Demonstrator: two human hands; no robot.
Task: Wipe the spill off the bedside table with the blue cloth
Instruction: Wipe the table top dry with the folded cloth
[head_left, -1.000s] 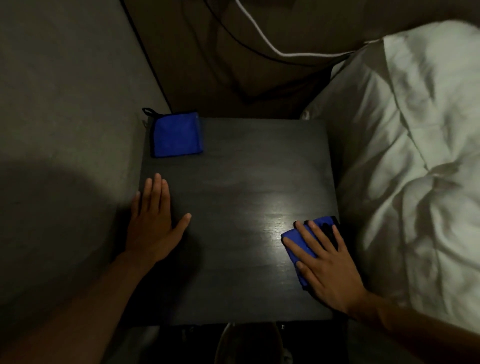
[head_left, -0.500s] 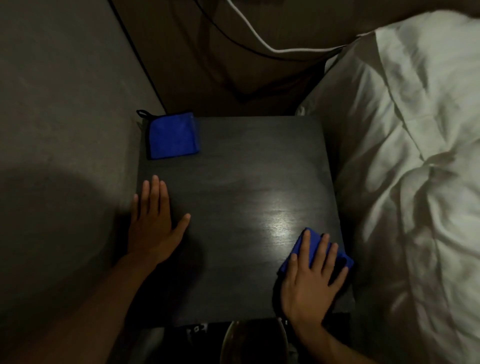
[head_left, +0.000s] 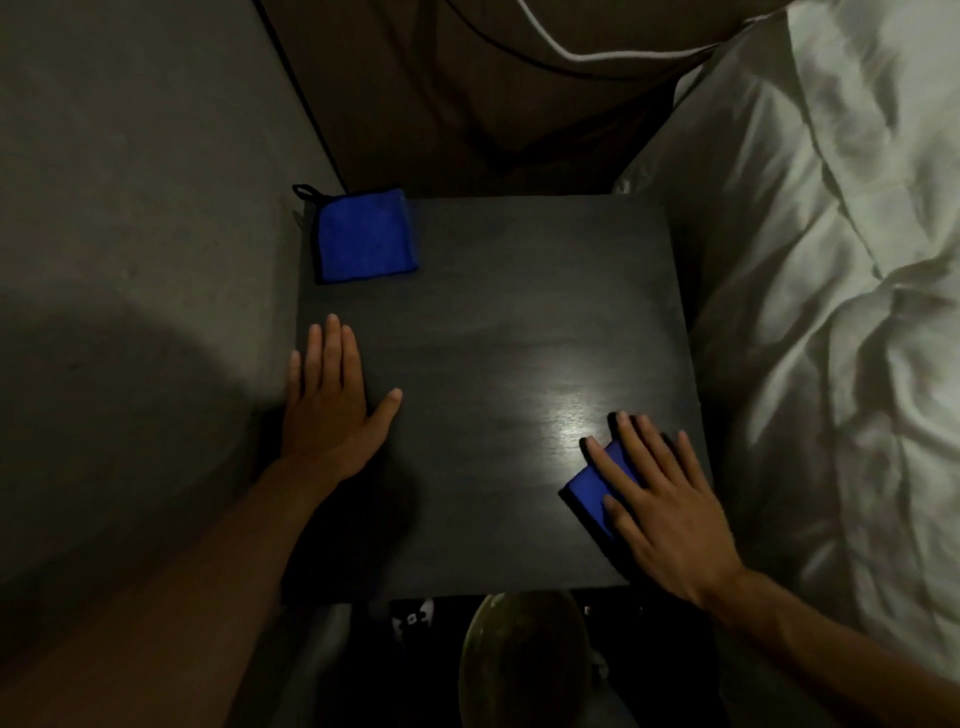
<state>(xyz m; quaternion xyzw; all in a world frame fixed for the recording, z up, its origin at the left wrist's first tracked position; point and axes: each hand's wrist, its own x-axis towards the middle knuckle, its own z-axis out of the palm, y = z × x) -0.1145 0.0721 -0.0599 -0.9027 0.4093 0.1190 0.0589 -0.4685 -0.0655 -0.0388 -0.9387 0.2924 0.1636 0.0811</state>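
Folded blue cloth (head_left: 592, 488) flat on dark bedside table (head_left: 493, 322), near-right corner.

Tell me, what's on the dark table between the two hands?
Nothing: in the head view, only bare dark wooden tabletop lies between left hand and right hand.

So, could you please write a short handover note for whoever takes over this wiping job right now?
Left hand: flat and open on the bedside table, near its left edge, holding nothing.
Right hand: spread flat, pressing the blue cloth onto the near right corner.
A second folded blue cloth lies unused at the far left corner.
Done: cloth is down and in contact with the top.
Left: whether any spill remains cannot be told in this dim light; a bright sheen sits just beyond the right hand's fingers. Probably wipe there next.
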